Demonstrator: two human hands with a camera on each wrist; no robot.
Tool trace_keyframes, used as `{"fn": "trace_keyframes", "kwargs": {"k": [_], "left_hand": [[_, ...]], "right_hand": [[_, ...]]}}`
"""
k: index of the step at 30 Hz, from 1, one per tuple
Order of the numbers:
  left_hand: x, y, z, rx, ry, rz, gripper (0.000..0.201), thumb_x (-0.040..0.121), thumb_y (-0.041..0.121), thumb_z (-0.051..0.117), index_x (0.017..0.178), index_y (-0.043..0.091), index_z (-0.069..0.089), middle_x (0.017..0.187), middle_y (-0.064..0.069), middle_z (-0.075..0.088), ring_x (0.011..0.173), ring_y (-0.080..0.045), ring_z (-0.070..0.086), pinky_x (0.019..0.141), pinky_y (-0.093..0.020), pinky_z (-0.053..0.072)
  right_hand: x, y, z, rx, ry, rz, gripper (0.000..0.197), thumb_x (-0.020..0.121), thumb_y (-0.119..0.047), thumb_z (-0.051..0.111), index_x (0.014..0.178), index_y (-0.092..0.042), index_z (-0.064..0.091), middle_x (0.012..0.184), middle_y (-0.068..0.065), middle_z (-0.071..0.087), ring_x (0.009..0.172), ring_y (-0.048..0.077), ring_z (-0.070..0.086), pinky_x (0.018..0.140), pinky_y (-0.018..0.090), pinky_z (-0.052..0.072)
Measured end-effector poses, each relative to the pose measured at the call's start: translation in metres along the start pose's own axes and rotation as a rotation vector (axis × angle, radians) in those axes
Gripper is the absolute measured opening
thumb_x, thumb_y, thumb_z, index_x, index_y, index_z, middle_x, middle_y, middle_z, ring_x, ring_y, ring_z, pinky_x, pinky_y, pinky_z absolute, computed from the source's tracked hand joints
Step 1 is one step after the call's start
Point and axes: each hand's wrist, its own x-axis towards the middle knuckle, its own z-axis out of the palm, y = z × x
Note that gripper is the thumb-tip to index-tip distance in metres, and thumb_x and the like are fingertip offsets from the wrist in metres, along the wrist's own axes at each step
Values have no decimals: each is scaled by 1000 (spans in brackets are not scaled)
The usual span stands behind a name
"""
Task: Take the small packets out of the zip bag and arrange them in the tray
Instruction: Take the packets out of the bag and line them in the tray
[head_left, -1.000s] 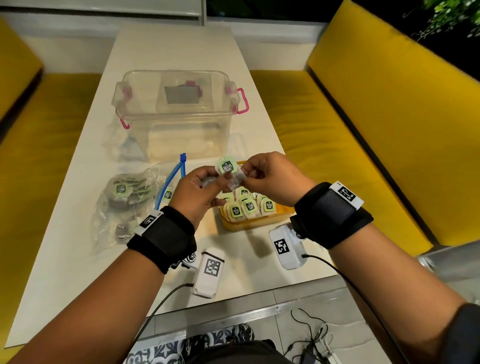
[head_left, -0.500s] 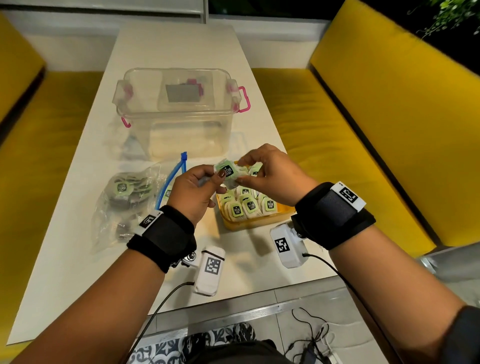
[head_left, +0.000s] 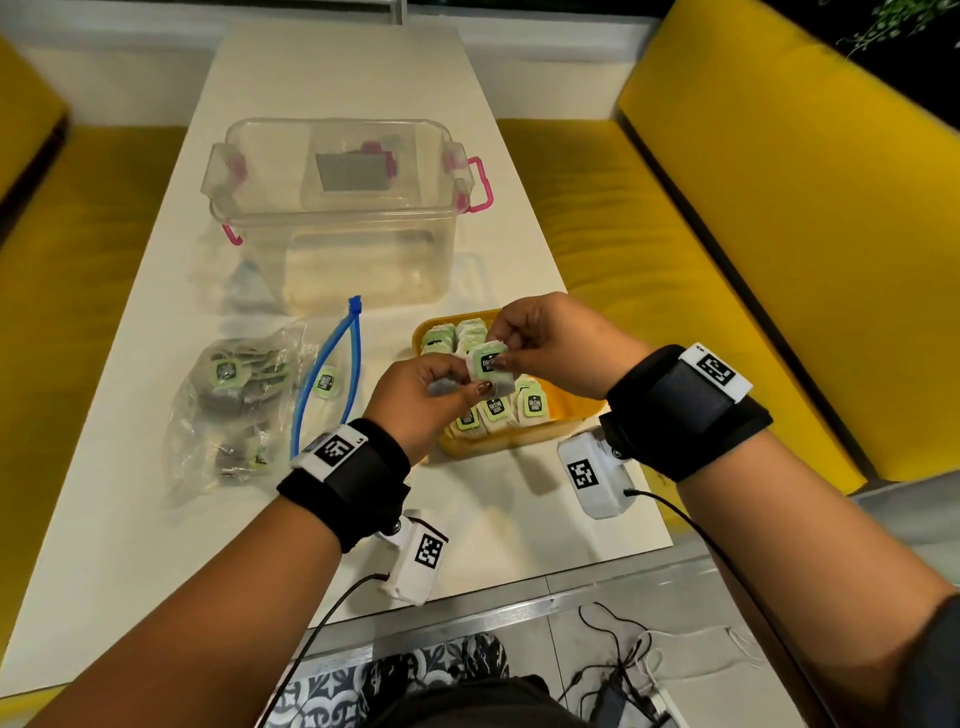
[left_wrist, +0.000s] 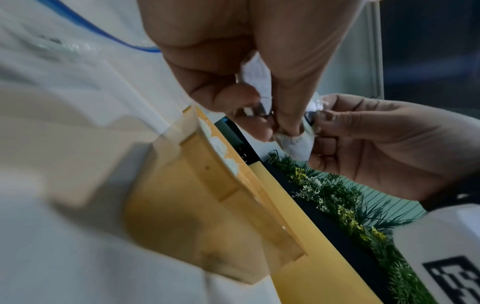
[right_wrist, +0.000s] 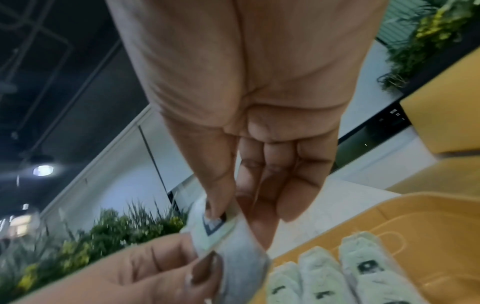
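Both hands hold one small packet (head_left: 488, 366), white with a green label, just above the yellow tray (head_left: 498, 444). My left hand (head_left: 447, 387) pinches its lower left part, and my right hand (head_left: 511, 348) pinches its top. In the left wrist view the packet (left_wrist: 293, 144) sits between the fingertips of my left hand (left_wrist: 275, 121). Another white packet (left_wrist: 255, 76) is tucked in that palm. The right wrist view has my right hand (right_wrist: 228, 216) pinching the label. Rows of packets (head_left: 496, 408) stand in the tray. The clear zip bag (head_left: 234, 395) lies open on the left with several packets inside.
A loose packet (head_left: 324, 382) lies at the bag's blue zip mouth (head_left: 332, 374). A clear plastic box (head_left: 332, 208) with pink latches stands behind on the white table (head_left: 130, 545). Yellow benches (head_left: 675, 260) flank the table. Cables lie on the floor near the front edge.
The packet held between both hands has come lower and a little right, now just over the tray's rows. The bag and box have not moved.
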Motion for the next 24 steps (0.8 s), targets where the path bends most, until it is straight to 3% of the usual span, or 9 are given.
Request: {"fn": "trace_keyframes", "kwargs": {"k": [2, 5, 8, 14, 17, 19, 21, 24], "left_hand": [[1, -5, 3, 6, 10, -15, 14, 81, 13, 73, 77, 25, 68, 81, 8, 67, 77, -15, 63, 65, -28, 49], [2, -11, 3, -40, 45, -86, 21, 91, 6, 55, 91, 23, 67, 98, 0, 68, 74, -14, 64, 53, -18, 45], [2, -13, -1, -49, 38, -113, 25, 94, 5, 49, 95, 22, 67, 100, 1, 67, 72, -11, 64, 48, -16, 43], [3, -12, -1, -72, 34, -129, 24, 95, 5, 48, 96, 20, 66, 98, 3, 66, 70, -9, 63, 47, -17, 44], [2, -13, 0, -61, 42, -130, 25, 94, 4, 47, 94, 21, 66, 100, 3, 66, 67, -6, 63, 46, -16, 42], [2, -14, 1, -45, 45, -133, 23, 93, 3, 49, 96, 18, 66, 102, 2, 66, 67, -5, 64, 48, -13, 42], [2, -15, 1, -23, 54, -129, 23, 90, 0, 53, 98, 16, 66, 100, 2, 66, 75, -9, 66, 55, -12, 47], [2, -20, 1, 83, 62, -79, 25, 82, 0, 63, 94, 22, 68, 99, 9, 66, 99, -12, 63, 87, -33, 54]], "right_hand": [[1, 4, -1, -45, -7, 29, 9, 83, -13, 71, 91, -13, 66, 81, 8, 67, 67, 17, 57, 63, 28, 47], [4, 18, -5, -169, -56, 119, 12, 85, -13, 68, 81, -19, 58, 72, 0, 58, 66, 16, 50, 56, 24, 40], [4, 33, -3, -291, -188, 226, 11, 86, -15, 67, 85, -20, 57, 68, -9, 52, 61, 9, 48, 50, 19, 33], [11, 47, 13, -349, -277, 287, 16, 87, -17, 67, 103, -14, 65, 77, -4, 58, 75, 18, 56, 55, 19, 40], [14, 46, 16, -407, -313, 305, 20, 87, -15, 65, 108, -12, 64, 97, 5, 67, 79, 19, 60, 60, 22, 46], [16, 44, 18, -513, -354, 284, 29, 88, -16, 64, 117, -12, 62, 112, 6, 64, 94, 22, 60, 71, 25, 45], [17, 42, 20, -593, -396, 264, 36, 89, -16, 62, 125, -14, 60, 120, 7, 61, 105, 25, 58, 76, 25, 44], [21, 42, 24, -652, -444, 262, 36, 90, -14, 60, 127, -14, 60, 123, 7, 61, 109, 26, 58, 77, 26, 43]]}}
